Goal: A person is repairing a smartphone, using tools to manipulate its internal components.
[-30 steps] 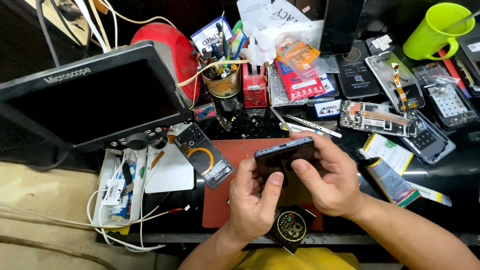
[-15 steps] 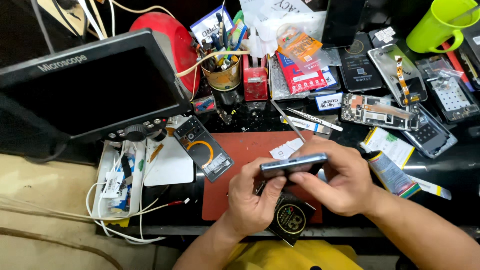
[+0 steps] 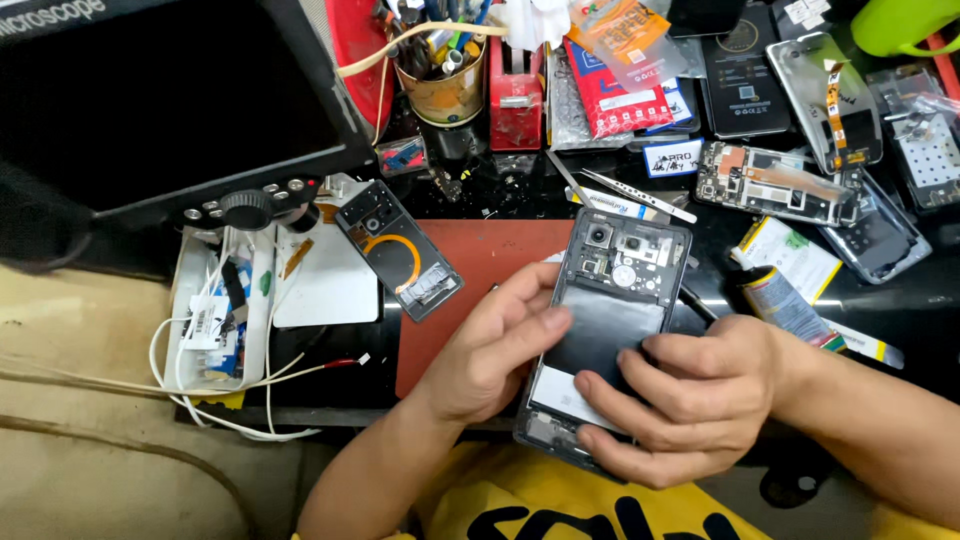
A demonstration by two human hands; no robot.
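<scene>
Now, grip: left hand (image 3: 495, 345) and right hand (image 3: 690, 400) both clasp the opened smartphone (image 3: 610, 330), back cover off, at lower centre of the frame.
Pressure: judged best on the frame edges and battery, not the camera modules.
Support: red work mat (image 3: 480, 270) just beneath.
Nearby: tweezers (image 3: 640, 195) above; removed back panel (image 3: 398, 262) left of centre.

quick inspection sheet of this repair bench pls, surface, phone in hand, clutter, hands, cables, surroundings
surface: dark bench with a red-brown work mat.
job's things: opened phone, back cover off, camera modules and dark battery showing, held tilted above the mat.
clutter: detached back cover, tweezers, glue tube, stripped phone frames, tool cup.
grippers: left hand grips the phone's left edge, thumb on the battery; right hand fingers lie on its lower part.
cables: white leads trail off a white tray.
surroundings: dark monitor at left, green mug.
</scene>
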